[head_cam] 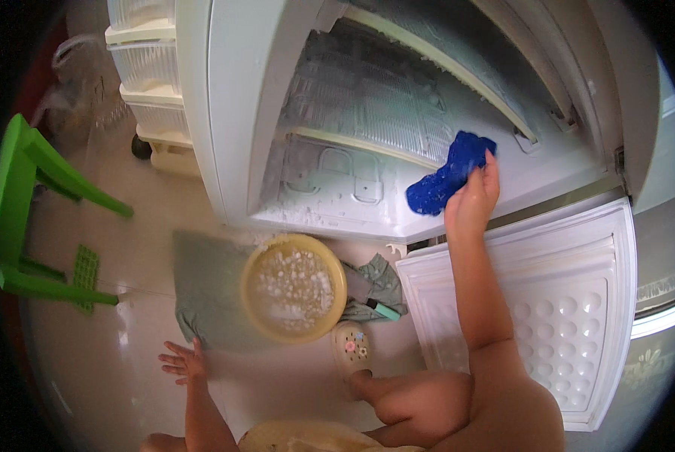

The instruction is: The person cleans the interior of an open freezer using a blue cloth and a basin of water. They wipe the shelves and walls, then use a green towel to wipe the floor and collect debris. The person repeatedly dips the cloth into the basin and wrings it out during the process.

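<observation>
A blue cloth (450,175) dotted with bits of frost is held in my right hand (473,195), at the right side of the opened freezer compartment (337,209). Frost lies on the compartment's floor and along its shelf edges. Below the opening, a yellow basin (247,285) holds water with many small lumps of ice. It stands on a grey-green cloth (202,288) on the floor. My left hand (185,361) is over the floor near that cloth's lower edge, fingers spread, holding nothing.
The freezer door (614,322) stands swung out at the right. A tool with a turquoise handle (383,309) lies on crumpled cloth beside the basin, near my clog (351,350). At the left are a green plastic stool (15,226) and a drawer tower (151,96).
</observation>
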`<state>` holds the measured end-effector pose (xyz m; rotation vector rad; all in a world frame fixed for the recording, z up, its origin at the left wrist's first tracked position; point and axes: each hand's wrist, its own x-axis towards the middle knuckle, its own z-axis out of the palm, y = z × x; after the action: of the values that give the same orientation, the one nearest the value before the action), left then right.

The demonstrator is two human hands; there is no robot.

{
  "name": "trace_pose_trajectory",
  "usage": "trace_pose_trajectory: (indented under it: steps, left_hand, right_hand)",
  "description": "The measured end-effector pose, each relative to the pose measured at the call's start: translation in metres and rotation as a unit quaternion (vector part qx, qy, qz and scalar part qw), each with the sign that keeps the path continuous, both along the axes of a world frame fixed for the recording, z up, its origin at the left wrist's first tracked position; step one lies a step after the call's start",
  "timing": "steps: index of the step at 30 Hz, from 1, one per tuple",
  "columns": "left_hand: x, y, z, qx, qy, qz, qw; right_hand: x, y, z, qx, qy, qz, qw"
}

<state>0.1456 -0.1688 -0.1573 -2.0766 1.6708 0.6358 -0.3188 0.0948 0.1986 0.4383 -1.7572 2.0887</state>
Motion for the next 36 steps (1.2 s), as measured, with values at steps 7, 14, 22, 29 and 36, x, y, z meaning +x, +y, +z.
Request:
trace_pose_trajectory:
  steps: [7,14,22,29,36]
  left_hand:
    - [0.002,-0.002,-0.008,-0.006,-0.063,-0.028,0.998]
    - [0.011,-0.003,-0.013,-0.008,-0.014,-0.003,1.0]
    - [0.013,-0.005,-0.005,0.01,-0.004,0.007,1.0]
    - [0.012,-0.002,0.006,0.018,0.031,-0.005,0.999]
    - [0.009,-0.002,0.008,0.023,0.034,-0.012,0.999]
  right_hand:
    - [-0.008,0.022,0.003,-0.242,-0.237,0.186,0.922]
    - [-0.139,-0.072,0.004,-0.149,-0.18,0.112,0.966]
    - [-0.248,-0.152,0.023,0.515,0.04,-0.039,0.855]
    - [-0.285,-0.23,0.007,0.602,0.132,0.047,0.786]
    - [-0.237,-0.28,0.03,0.59,0.192,0.151,0.77]
